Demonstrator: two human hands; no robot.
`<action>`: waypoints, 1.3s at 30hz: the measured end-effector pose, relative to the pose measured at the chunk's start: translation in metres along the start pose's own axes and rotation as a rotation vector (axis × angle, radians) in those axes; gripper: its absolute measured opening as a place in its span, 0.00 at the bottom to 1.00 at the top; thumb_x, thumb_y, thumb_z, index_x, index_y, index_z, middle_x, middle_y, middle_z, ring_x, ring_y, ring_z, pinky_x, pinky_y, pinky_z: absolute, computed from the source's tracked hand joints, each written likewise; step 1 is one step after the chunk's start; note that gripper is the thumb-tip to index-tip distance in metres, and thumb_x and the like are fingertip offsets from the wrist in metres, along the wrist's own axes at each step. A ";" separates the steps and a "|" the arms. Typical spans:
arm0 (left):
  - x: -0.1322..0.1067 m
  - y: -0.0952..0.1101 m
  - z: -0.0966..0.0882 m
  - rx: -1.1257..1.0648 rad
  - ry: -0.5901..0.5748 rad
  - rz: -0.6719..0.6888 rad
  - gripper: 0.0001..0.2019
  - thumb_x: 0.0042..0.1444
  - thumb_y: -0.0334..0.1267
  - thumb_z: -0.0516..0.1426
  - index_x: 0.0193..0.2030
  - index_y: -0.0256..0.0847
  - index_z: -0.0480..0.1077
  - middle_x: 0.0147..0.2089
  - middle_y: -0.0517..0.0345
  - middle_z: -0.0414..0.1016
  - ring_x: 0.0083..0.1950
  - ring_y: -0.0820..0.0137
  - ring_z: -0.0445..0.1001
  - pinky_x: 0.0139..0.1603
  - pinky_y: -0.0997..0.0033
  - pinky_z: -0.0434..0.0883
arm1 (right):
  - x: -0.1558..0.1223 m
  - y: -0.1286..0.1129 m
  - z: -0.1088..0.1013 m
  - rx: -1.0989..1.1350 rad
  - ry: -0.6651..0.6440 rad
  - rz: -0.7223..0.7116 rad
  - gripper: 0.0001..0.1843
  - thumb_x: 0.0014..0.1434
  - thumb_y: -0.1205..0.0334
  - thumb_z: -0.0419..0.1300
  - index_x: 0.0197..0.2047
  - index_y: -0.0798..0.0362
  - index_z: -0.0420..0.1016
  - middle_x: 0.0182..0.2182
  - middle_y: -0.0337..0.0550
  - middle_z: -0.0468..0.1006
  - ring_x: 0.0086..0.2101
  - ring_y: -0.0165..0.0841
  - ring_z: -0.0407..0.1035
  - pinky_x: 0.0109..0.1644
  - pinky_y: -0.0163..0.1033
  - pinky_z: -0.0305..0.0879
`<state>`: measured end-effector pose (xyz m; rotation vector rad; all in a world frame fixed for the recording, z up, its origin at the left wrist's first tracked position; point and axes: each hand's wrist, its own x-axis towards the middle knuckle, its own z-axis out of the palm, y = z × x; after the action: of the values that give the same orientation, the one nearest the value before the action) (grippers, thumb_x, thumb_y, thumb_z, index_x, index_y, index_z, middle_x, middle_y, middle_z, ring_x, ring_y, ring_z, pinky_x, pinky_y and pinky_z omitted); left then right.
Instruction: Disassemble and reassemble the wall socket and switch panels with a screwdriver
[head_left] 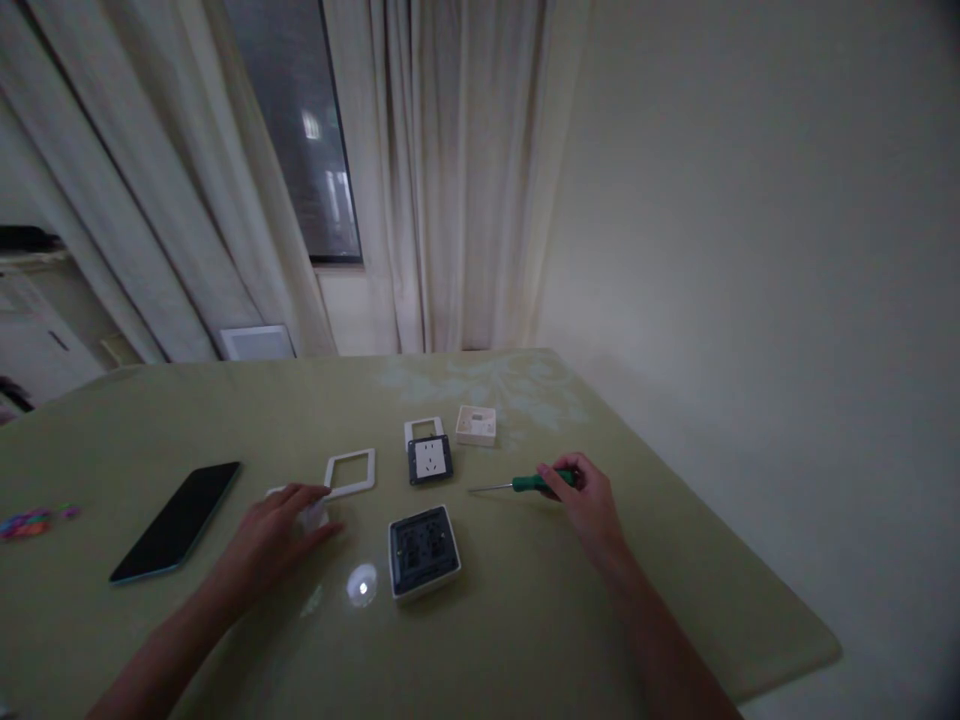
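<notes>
My right hand [589,490] is closed around the green handle of a screwdriver [525,484], whose thin shaft points left just above the table. My left hand [281,525] curls over a small whitish, partly see-through piece [313,515]; the fingers hide much of it and its kind is unclear. Between the hands lies a white square box with a dark back part [424,550] set in it. Behind that, a socket module [430,459] with a white face and dark border overlaps a white frame [422,427]. Another white frame [373,470] lies by my left fingertips.
A white wall box [476,427] sits farther back. On the left rests a dark tablet [176,520], with small colourful pieces [26,524] beyond it. The green-covered table [570,620] runs along a wall on the right; curtains [450,180] hang behind.
</notes>
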<state>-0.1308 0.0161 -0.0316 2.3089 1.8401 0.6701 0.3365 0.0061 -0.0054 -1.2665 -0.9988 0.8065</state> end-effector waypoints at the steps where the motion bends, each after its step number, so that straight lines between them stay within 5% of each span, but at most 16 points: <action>1: -0.002 0.013 0.002 -0.025 0.001 0.021 0.25 0.63 0.62 0.60 0.56 0.47 0.78 0.56 0.48 0.86 0.56 0.48 0.84 0.60 0.50 0.79 | -0.001 0.000 0.000 -0.006 -0.002 -0.005 0.32 0.42 0.35 0.82 0.32 0.53 0.78 0.29 0.41 0.80 0.31 0.40 0.80 0.37 0.46 0.85; 7: -0.012 0.113 0.026 -0.289 0.028 0.239 0.18 0.64 0.52 0.69 0.57 0.49 0.78 0.56 0.49 0.85 0.57 0.49 0.83 0.59 0.48 0.81 | -0.007 0.000 0.004 -0.020 0.006 -0.028 0.30 0.45 0.37 0.81 0.33 0.54 0.78 0.29 0.40 0.79 0.31 0.38 0.80 0.38 0.43 0.84; 10: -0.016 0.135 0.035 -0.330 0.022 0.246 0.18 0.61 0.46 0.72 0.55 0.49 0.79 0.54 0.50 0.86 0.55 0.50 0.84 0.56 0.48 0.82 | -0.007 -0.001 0.005 -0.022 0.006 -0.027 0.31 0.45 0.37 0.81 0.33 0.54 0.78 0.28 0.41 0.79 0.31 0.39 0.80 0.37 0.43 0.84; 17: -0.025 0.126 0.036 -0.338 0.036 0.262 0.18 0.60 0.47 0.73 0.54 0.51 0.81 0.56 0.50 0.86 0.57 0.48 0.83 0.58 0.44 0.83 | -0.008 -0.001 0.004 -0.019 0.024 -0.017 0.30 0.44 0.37 0.82 0.33 0.53 0.78 0.29 0.42 0.80 0.32 0.40 0.81 0.39 0.45 0.85; 22: -0.035 0.124 0.045 -0.198 0.097 0.376 0.16 0.69 0.51 0.66 0.59 0.50 0.81 0.60 0.50 0.86 0.59 0.50 0.85 0.59 0.47 0.85 | -0.008 0.000 0.003 -0.016 0.036 -0.007 0.31 0.43 0.37 0.82 0.34 0.53 0.79 0.30 0.41 0.79 0.32 0.39 0.81 0.39 0.45 0.86; 27: -0.054 0.123 0.056 0.033 0.243 0.547 0.27 0.81 0.46 0.51 0.82 0.47 0.59 0.70 0.48 0.79 0.66 0.52 0.83 0.61 0.54 0.85 | -0.008 0.000 0.003 -0.015 0.045 0.003 0.30 0.44 0.38 0.82 0.34 0.53 0.79 0.30 0.41 0.79 0.32 0.39 0.80 0.40 0.46 0.86; 30: -0.062 0.122 0.054 0.116 0.262 0.588 0.32 0.82 0.43 0.47 0.86 0.45 0.43 0.72 0.47 0.77 0.67 0.53 0.82 0.62 0.58 0.84 | -0.009 -0.001 0.003 -0.013 0.045 0.009 0.29 0.45 0.39 0.82 0.34 0.53 0.79 0.30 0.41 0.79 0.32 0.38 0.80 0.39 0.45 0.86; 39: -0.065 0.118 0.057 0.193 0.271 0.623 0.31 0.82 0.42 0.47 0.86 0.38 0.45 0.74 0.47 0.75 0.71 0.57 0.78 0.69 0.62 0.77 | -0.008 0.005 0.002 -0.017 0.042 0.044 0.31 0.43 0.37 0.83 0.34 0.53 0.80 0.30 0.41 0.80 0.31 0.38 0.80 0.38 0.43 0.85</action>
<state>-0.0121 -0.0659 -0.0580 3.0868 1.2881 0.9465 0.3320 0.0002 -0.0120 -1.3185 -0.9482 0.8038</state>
